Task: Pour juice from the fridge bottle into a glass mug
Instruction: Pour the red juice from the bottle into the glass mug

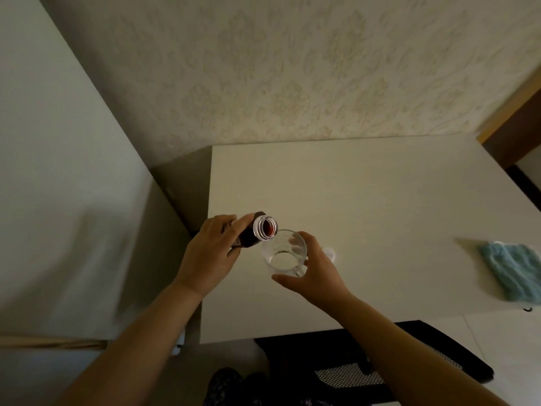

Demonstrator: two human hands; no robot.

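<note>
A bottle of dark red juice (254, 231) is tilted over the white table (380, 200), its uncapped mouth just above the far left rim of the glass mug (284, 253). My left hand (210, 256) grips the bottle's body. The mug stands on the table and looks empty. My right hand (319, 271) wraps around its right side and handle. A white bottle cap (329, 252) lies on the table just behind my right hand, partly hidden by it.
A light blue cloth (515, 271) lies near the table's right edge. A black mesh chair (380, 361) stands below the table's front edge. A grey-white panel (73, 200) rises close on the left, and a patterned wall stands behind the table.
</note>
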